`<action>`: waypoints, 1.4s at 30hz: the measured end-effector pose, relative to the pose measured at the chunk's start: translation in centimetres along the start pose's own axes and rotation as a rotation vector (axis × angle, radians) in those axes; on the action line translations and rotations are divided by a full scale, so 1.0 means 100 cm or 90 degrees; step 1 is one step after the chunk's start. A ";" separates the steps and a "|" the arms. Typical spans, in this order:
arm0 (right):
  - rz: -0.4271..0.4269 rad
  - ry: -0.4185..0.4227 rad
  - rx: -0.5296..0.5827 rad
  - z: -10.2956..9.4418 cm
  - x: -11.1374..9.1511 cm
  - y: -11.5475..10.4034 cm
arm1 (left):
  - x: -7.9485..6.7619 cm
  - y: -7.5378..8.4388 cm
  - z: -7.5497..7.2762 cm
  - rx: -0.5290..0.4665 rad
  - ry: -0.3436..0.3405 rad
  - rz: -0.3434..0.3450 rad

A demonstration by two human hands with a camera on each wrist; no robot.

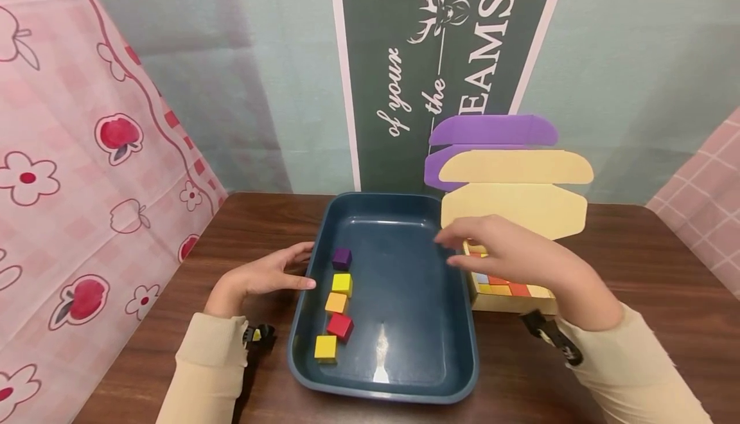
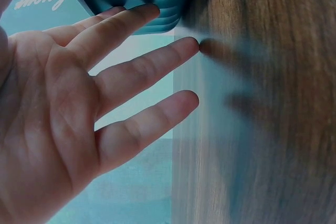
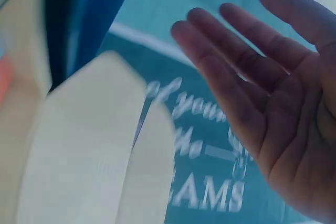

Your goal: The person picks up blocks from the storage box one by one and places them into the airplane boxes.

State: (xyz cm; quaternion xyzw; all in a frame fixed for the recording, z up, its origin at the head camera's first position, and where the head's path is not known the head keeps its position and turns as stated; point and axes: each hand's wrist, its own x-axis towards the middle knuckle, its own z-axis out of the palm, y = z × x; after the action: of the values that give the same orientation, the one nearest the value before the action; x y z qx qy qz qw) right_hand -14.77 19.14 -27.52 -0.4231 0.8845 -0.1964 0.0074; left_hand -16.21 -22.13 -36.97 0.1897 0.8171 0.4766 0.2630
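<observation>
A dark blue tray [image 1: 405, 282] holds several small cubes along its left side: a purple cube [image 1: 342, 259], a yellow-green cube [image 1: 342, 283], an orange cube [image 1: 336, 303], a red cube [image 1: 340, 326] and a yellow cube [image 1: 325, 348]. Beside the tray's left wall is my left hand [image 1: 266, 274], fingers spread, thumb tip at the rim; its palm [image 2: 58, 108] is bare in the left wrist view. My right hand [image 1: 509, 250] hovers above the tray's right edge and the cardboard box [image 1: 509, 305], fingers loosely bent. The right wrist view shows nothing in its palm [image 3: 289, 114].
The box's raised yellow lid [image 1: 514, 205] stands behind it, with a purple lid [image 1: 497, 130] further back. Colourful blocks [image 1: 498, 281] fill the box, partly hidden by the right hand. Everything stands on a brown wooden table [image 1: 266, 218] against a printed curtain [image 1: 277, 58].
</observation>
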 end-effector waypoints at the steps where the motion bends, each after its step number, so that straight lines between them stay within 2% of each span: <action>1: -0.021 -0.005 -0.002 0.002 0.009 -0.005 | 0.000 0.000 0.000 -0.001 0.001 0.001; 9: -0.132 -0.095 0.021 0.025 0.070 -0.042 | -0.001 0.002 0.000 -0.009 0.001 -0.014; 11: -0.148 -0.122 0.040 0.031 0.080 -0.048 | 0.000 0.003 0.000 -0.009 0.001 -0.023; 19: -0.189 -0.236 0.072 0.063 0.111 -0.063 | 0.001 0.004 -0.004 0.009 -0.017 -0.011; 23: -0.189 -0.285 0.059 0.081 0.119 -0.069 | 0.000 0.003 -0.004 0.022 -0.014 -0.003; 29: -0.204 -0.343 0.035 0.101 0.121 -0.075 | 0.000 0.002 -0.005 0.022 -0.009 0.006; 42: -0.254 -0.366 -0.031 0.123 0.122 -0.081 | -0.001 -0.001 -0.004 0.025 -0.010 -0.021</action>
State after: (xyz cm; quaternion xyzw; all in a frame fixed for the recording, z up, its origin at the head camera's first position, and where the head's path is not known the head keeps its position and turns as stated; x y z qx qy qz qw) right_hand -14.31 1.21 -34.13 -0.6256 0.7506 -0.0458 0.2078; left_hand -16.37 -22.56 -36.82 0.1849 0.8274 0.4543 0.2735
